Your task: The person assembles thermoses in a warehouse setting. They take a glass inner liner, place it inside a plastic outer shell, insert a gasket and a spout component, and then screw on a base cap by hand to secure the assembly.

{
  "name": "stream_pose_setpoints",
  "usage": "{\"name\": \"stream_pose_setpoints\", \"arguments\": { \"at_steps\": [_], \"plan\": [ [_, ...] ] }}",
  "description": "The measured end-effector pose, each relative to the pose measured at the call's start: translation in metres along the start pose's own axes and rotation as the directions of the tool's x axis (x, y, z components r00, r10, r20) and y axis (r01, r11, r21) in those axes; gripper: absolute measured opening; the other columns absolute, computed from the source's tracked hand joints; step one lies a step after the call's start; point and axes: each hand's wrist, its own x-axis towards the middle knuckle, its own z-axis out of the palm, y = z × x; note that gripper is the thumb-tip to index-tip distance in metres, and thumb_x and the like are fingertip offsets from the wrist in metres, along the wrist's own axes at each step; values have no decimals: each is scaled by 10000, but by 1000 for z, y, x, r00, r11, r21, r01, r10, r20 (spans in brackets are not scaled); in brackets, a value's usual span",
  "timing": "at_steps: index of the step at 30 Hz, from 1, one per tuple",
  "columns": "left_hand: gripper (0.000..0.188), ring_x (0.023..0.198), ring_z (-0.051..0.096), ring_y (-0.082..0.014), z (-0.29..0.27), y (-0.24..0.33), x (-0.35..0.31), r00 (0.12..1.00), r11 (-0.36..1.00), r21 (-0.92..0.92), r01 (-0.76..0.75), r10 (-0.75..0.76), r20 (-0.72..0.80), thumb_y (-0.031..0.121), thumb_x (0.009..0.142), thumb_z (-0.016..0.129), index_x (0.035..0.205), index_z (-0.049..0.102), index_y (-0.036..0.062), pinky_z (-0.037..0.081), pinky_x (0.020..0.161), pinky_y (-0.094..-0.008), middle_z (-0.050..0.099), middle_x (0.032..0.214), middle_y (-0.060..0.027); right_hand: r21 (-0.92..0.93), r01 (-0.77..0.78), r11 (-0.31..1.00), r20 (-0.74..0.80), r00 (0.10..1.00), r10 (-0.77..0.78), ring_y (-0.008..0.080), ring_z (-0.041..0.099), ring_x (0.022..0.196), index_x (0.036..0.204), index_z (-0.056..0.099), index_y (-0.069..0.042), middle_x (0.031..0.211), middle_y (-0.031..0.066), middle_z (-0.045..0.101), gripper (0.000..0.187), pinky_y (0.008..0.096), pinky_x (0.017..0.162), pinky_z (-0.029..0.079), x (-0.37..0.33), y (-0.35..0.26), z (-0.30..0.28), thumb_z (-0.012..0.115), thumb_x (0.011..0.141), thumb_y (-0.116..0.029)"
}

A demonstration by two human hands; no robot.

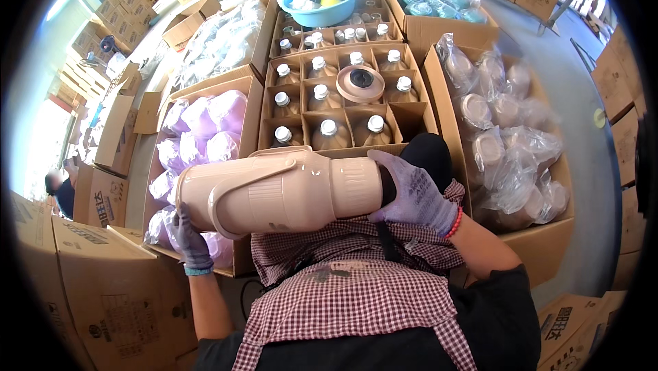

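Flask (274, 193), beige and handled, held lengthwise above the lap; it serves as the hub for the clock directions below. Its narrow end points to 3 o'clock, its wide end to 9. The gloved left hand (190, 239), at 8 o'clock, curls its fingers about the wide end from below; the gloved right hand (417, 196), at 3 o'clock, cups the narrow end. Gripping both ends presumably spreads the weight and keeps the body level. Whether the flask touches the checked apron (349, 278) cannot be told.

At 1 o'clock, a divided carton (411, 114) stands within reach; its partitions probably keep the white-capped bottles (327, 128) upright and from knocking together. Among them sits a round beige top (360, 84) with a dark centre. Purple-bagged pieces (212, 112) lie toward 10 o'clock and clear-bagged beige pieces (506, 109) toward 2, the bags likely guarding their finish.

Farther off, a blue basin (321, 19) rests over more bottles toward 12 o'clock. Stacked cartons (127, 8) rise at 11, another person (65, 189) appears at 9, and grey floor (589, 97) runs beyond at 2.
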Motion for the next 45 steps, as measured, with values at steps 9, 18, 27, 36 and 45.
{"name": "stream_pose_setpoints", "arguments": {
  "at_steps": [9, 18, 27, 36, 45],
  "plan": [
    [285, 643, 644, -138, 186, 170, -6, 677, 624, 330, -708, 467, 569, 207, 784, 893, 836, 739, -28, 503, 551, -289, 701, 799, -86, -69, -169, 983, -168, 973, 155, 252, 708, 881, 1224, 674, -16, 1049, 148, 711, 474, 355, 795, 570, 96, 115, -33, 768, 870, -317],
    [408, 637, 606, -215, 342, 193, -69, 180, 252, 51, -966, 522, 834, 438, 757, 843, 831, 650, 87, 494, 541, -372, 542, 763, -24, -763, -240, 600, -444, 869, -219, 301, 644, 1154, 1162, 713, -182, 1338, 77, 589, 329, 469, 956, 512, 259, 308, 73, 702, 867, -326],
    [318, 963, 694, -227, 292, 191, -3, 570, 810, 23, -586, 391, 723, 232, 873, 760, 1062, 696, -15, 560, 807, -312, 679, 1153, -160, -331, 8, 944, -226, 970, -88, 370, 658, 1020, 953, 671, -84, 998, 172, 680, 206, 473, 932, 506, 297, 189, -9, 701, 850, -259],
    [359, 1153, 609, -238, 284, 143, -5, 746, 880, -225, -418, 474, 469, 243, 1003, 587, 1151, 641, -80, 466, 1021, -354, 621, 1254, -195, -670, -215, 711, -47, 967, 249, 394, 449, 1426, 1509, 450, -343, 1606, 193, 330, 726, 501, 1158, 404, 314, 299, 28, 720, 835, -354],
    [686, 1166, 560, -152, 303, 81, 79, 827, 930, -318, 183, 29, 561, 296, 1001, 673, 1544, 344, 35, 509, 911, -294, 536, 1397, -108, -189, 329, 925, -366, 851, -378, 398, 582, 1198, 1390, 542, -136, 1268, 179, 610, 771, 481, 1002, 522, 326, 92, -49, 838, 684, -229]
  ]
}}
